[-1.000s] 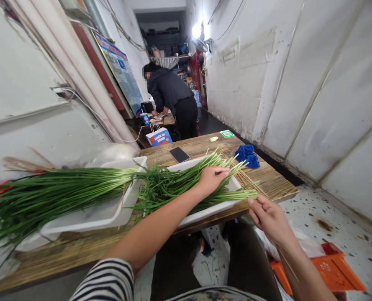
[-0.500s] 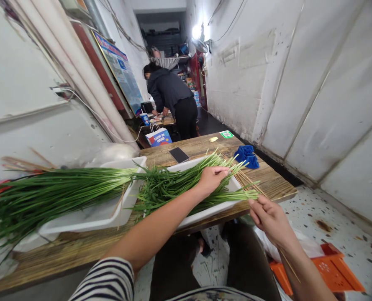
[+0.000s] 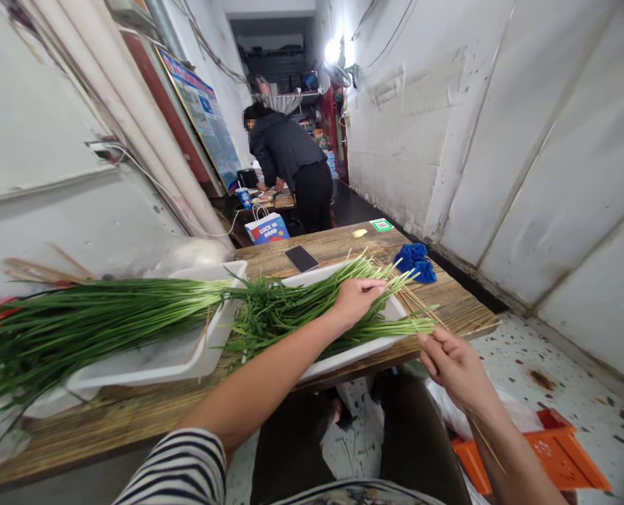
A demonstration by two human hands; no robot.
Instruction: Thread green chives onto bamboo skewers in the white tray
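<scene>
Long green chives (image 3: 290, 308) lie heaped in a white tray, their pale cut ends toward the right. My left hand (image 3: 358, 300) reaches over them, thumb and fingers pinched at the stem ends of some chives. Lower and to the right, my right hand (image 3: 451, 361) is closed, its fingertips against the stem ends of a small row of chives (image 3: 409, 325). A thin wooden skewer (image 3: 488, 445) sticks out behind that hand, along the wrist; its front part is hidden by the fingers. Several more skewers (image 3: 409, 301) lie beside the tray.
A second white tray (image 3: 211, 358) at left holds a large bundle of chives (image 3: 106, 315). On the wooden table (image 3: 469, 319) are a phone (image 3: 301, 259), a blue cloth (image 3: 415, 263) and a QR card (image 3: 382, 224). An orange crate (image 3: 554, 456) stands on the floor. A person (image 3: 295, 158) bends over farther back.
Both hands keep almost the same place and grip. The whole view has shifted very slightly; the chives and trays show no clear change.
</scene>
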